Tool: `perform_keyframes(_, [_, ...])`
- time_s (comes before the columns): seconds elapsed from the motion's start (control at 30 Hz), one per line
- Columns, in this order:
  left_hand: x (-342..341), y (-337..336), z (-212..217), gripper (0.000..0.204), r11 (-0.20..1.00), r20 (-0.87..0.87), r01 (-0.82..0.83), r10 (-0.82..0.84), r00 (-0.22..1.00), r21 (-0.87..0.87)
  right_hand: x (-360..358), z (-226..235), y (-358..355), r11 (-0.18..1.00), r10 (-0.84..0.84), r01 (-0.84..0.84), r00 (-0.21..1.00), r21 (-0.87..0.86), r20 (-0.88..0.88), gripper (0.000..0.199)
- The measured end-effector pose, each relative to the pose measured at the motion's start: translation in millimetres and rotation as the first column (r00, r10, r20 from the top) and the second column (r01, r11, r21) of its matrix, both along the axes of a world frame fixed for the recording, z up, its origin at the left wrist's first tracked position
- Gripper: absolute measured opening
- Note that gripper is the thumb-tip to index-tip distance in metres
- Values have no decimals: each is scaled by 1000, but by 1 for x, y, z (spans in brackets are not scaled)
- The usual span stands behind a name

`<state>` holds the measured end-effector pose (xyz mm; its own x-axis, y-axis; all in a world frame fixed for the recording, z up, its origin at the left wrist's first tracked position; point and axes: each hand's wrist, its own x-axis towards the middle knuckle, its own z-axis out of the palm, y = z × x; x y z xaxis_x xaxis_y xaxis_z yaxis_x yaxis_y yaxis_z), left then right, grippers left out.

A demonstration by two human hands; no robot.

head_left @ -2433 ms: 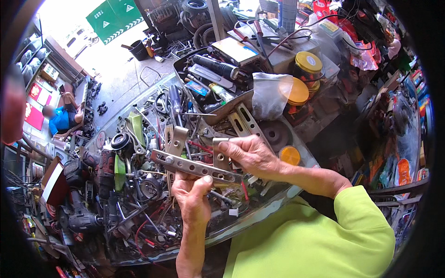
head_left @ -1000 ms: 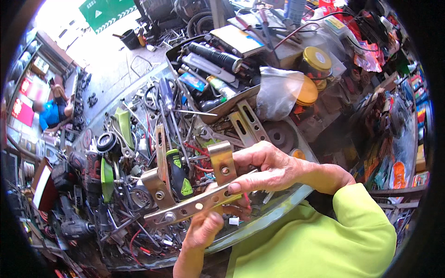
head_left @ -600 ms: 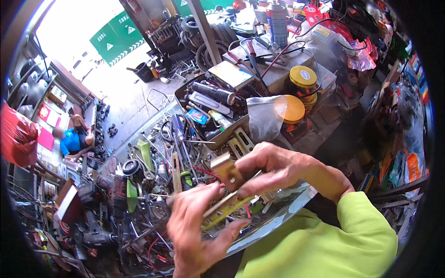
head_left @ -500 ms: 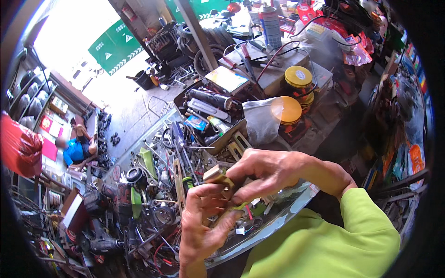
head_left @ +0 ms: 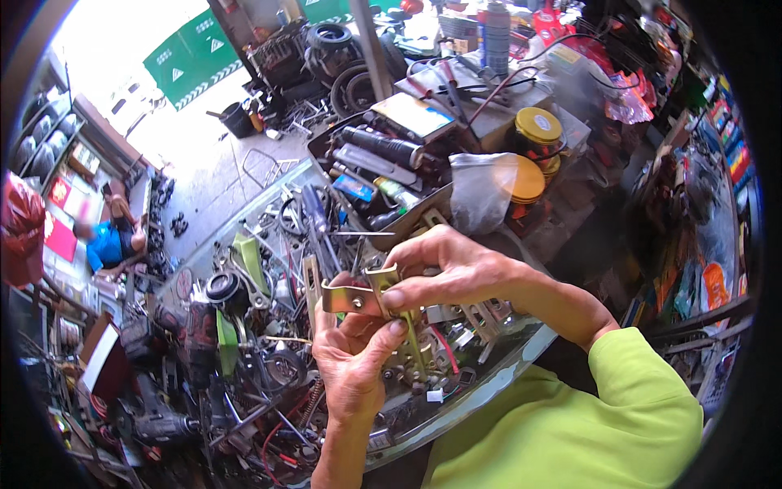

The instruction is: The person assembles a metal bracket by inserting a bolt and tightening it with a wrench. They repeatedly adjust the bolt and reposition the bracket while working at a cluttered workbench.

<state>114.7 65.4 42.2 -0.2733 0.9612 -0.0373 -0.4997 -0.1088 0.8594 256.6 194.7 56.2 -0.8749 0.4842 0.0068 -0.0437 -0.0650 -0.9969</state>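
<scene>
A bent metal bracket (head_left: 352,298) with holes, rusty and yellowish, is held up above a cluttered counter. My left hand (head_left: 352,368) grips it from below, fingers curled around its lower strip. My right hand (head_left: 446,269) pinches its upper right end between thumb and fingers. A lime-green sleeve covers my right arm. More perforated brackets (head_left: 481,319) lie on the counter just under my right wrist.
The glass-edged counter (head_left: 489,381) is piled with tools, wires, springs and green parts (head_left: 248,262). A tray of tools (head_left: 383,151), a plastic bag (head_left: 481,191) and yellow-lidded jars (head_left: 538,130) stand behind. A person in blue (head_left: 110,240) sits on the floor far left.
The bracket has been lifted from lying flat across the counter and turned closer to me. My left hand shifted from its end to under its middle; the view tilted upward.
</scene>
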Motion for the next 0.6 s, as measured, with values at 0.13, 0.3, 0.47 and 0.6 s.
perform_keyframes(0.13, [-5, 0, -2, 52, 993, 31, -94, 92, 995, 68, -1, -7, 0, 999, -42, 43, 997, 10, -70, 28])
perform_keyframes(0.3, [-9, -2, -7, 44, 987, -19, -148, 149, 989, 58, -7, -3, -10, 988, -144, 143, 989, 63, 17, 21])
perform_keyframes(0.47, [-13, 0, -4, 50, 998, 15, -54, 54, 998, -32, -3, -17, -1, 972, -127, 119, 992, -204, -25, 20])
perform_keyframes(0.6, [-15, 0, -6, 53, 992, 93, 45, -34, 995, -117, -1, -24, 2, 900, -111, 88, 993, -427, -29, 24])
